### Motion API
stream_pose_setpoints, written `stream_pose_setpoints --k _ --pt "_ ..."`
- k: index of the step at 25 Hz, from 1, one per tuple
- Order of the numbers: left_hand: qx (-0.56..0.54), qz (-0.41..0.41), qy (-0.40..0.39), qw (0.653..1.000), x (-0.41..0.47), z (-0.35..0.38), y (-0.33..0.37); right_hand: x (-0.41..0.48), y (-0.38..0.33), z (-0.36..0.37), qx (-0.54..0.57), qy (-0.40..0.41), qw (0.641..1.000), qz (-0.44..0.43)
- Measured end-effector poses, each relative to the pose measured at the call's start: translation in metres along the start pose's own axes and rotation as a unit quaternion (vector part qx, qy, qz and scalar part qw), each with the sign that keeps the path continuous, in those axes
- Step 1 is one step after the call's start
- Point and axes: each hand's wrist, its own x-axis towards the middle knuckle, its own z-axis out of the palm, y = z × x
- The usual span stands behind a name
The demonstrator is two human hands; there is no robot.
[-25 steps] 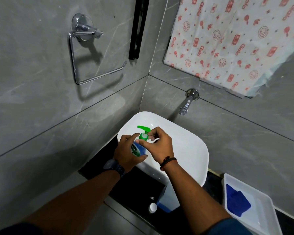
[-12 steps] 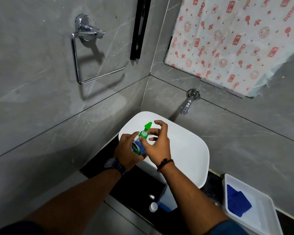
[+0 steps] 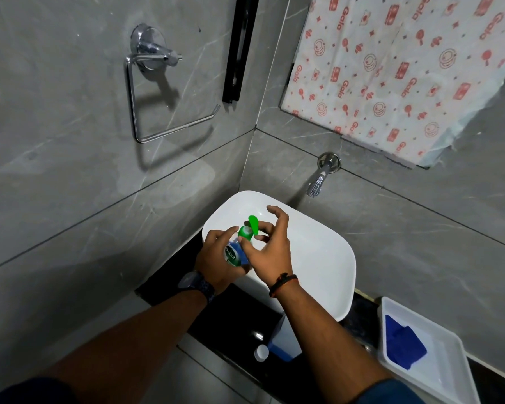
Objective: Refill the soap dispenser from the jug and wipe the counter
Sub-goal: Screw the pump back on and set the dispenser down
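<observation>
Over the glossy white basin (image 3: 327, 258), the left hand (image 3: 216, 258) wraps the blue plastic soap dispenser (image 3: 235, 253) — right hand (image 3: 270, 252) fingers pinch its green pump collar, remaining fingers splayed.

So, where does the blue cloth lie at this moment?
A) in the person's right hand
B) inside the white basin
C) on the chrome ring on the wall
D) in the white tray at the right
D: the folded blue cloth lies in the white tray, right of the basin.
</observation>
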Motion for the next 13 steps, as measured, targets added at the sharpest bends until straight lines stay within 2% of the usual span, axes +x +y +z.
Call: stream_pose_setpoints --k 11,13 --pt "-0.003 0.014 0.009 1.000 -0.0042 0.0018 -0.0003 -0.0032 -0.0053 -0.0035 -0.010 0.011 1.000 0.006" --pt "-0.005 0.022 0.016 1.000 -0.0050 0.0018 -0.0024 -0.0030 -0.0062 -0.0051 0.004 -0.013 1.000 0.001"
